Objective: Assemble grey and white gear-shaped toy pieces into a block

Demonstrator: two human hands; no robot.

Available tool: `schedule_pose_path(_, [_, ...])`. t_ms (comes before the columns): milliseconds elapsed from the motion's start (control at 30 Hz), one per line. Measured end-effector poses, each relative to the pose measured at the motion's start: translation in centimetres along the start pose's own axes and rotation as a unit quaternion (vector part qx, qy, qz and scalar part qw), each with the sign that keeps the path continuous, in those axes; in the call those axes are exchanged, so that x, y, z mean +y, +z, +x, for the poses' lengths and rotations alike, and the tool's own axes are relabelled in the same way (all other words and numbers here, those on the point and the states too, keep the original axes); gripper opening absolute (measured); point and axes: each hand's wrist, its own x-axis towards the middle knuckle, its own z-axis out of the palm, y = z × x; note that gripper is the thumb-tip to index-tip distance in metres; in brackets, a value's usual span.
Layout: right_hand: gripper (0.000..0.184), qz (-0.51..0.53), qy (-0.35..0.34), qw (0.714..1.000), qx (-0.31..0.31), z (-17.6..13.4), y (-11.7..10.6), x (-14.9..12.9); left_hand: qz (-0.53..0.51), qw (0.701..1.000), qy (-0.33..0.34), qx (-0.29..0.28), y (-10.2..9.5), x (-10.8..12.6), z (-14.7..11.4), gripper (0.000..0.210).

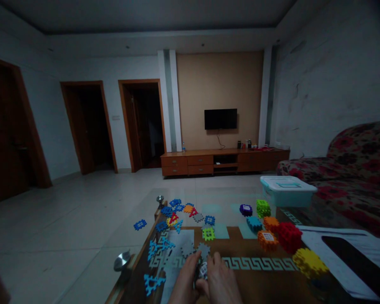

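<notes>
At the near edge of the table, my left hand (187, 275) and my right hand (222, 279) close from both sides around a grey toothed building tile (203, 269) with a black-and-white patterned face. My fingers cover most of it, so I cannot tell whether it is one tile or a stack. Just beyond my fingertips lie another grey tile (204, 250) and a light green window tile (208, 233). Left of my hands are light blue triangle pieces (153, 283). Farther back, blue, red, orange and grey pieces lie scattered.
On the right stand tile stacks: purple (246, 210), green (263, 208), teal (254, 223), orange (267, 240), red (289, 237) and yellow (310, 262). Beyond them is a lidded teal box (288, 192). Papers (323, 238) lie under a long black object (351, 261). Metal knobs (122, 259) edge the glass table.
</notes>
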Motion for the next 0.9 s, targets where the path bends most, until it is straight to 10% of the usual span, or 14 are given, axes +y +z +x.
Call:
schedule_pose_path(467, [0.038,-0.014,-0.02,0.998,-0.066,0.9,-2.0,3.9,0.084,0.987,-0.109,-0.077,-1.3,4.2,-0.3,0.098])
schedule_pose_path(900, [0.041,-0.001,-0.042,0.994,-0.105,1.9,2.3,4.1,0.158,0.98,-0.061,-0.102,-0.7,4.3,0.8,0.086])
